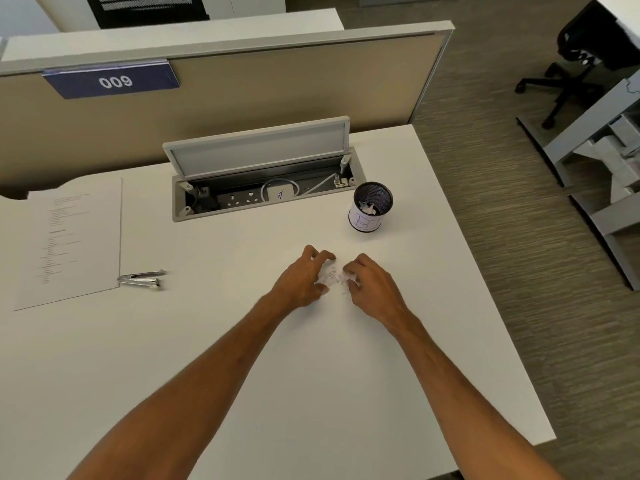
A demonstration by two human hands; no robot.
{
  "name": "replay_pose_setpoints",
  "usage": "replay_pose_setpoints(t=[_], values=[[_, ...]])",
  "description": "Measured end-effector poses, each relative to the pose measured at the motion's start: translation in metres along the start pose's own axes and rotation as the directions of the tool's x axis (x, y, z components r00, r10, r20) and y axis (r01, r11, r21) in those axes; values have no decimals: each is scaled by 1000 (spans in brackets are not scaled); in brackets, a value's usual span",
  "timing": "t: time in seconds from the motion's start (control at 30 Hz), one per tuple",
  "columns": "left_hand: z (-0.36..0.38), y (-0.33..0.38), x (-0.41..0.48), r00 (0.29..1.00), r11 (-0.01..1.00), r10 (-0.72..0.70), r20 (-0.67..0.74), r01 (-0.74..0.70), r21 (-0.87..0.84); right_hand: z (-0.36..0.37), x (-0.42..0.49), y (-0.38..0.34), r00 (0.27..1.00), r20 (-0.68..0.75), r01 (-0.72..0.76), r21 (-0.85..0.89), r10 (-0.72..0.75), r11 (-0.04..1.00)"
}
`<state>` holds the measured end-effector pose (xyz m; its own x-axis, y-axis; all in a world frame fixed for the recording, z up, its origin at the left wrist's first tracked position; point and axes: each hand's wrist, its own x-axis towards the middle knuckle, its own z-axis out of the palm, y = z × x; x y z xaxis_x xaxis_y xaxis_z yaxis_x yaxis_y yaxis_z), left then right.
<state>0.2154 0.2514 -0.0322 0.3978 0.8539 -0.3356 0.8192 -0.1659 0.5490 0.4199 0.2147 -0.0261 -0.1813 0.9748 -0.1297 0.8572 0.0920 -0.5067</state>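
The left grip [304, 277] is curling its fingers and thumb round a little heap of paper scraps [330, 276]. The right grip [372, 285] is pinching the right side of the same heap with bent fingers. The two grips are sitting just beside each other, palms down and knuckles up, with the scraps between them. The heap is lying on the white surface [311, 393], a bit right of the middle.

Both bare arms are reaching out from the near edge and drawing closer together toward the grips.

Open room is spreading out around the arms and off to the left. The right edge of the surface is running near the right grip, with carpet floor past it.

A black mesh cup [372, 206] with a paper label is standing near the grips, on their far right side, holding more scraps. An open cable box [263, 195] is sitting at the far side, its lid standing up. Well apart on the left, a small metal tool [142, 278] is lying just beside a printed sheet [69, 244].
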Motion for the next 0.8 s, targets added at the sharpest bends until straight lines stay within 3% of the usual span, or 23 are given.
replay_pose_setpoints(t=[0.1,0.17,0.5,0.8], values=[[-4,1,0,999,997,40,19,-41,68,-5,1,3,978,160,-145,57,134,988],[-4,6,0,999,995,48,0,-48,83,-3,0,1,966,209,-169,74,150,983],[10,22,-3,986,999,-42,-164,39,-20,18,12,-20,982,62,-185,193,177,964],[16,11,1,970,984,-99,-220,63,-165,19,19,-19,997,-11,-78,58,79,995]])
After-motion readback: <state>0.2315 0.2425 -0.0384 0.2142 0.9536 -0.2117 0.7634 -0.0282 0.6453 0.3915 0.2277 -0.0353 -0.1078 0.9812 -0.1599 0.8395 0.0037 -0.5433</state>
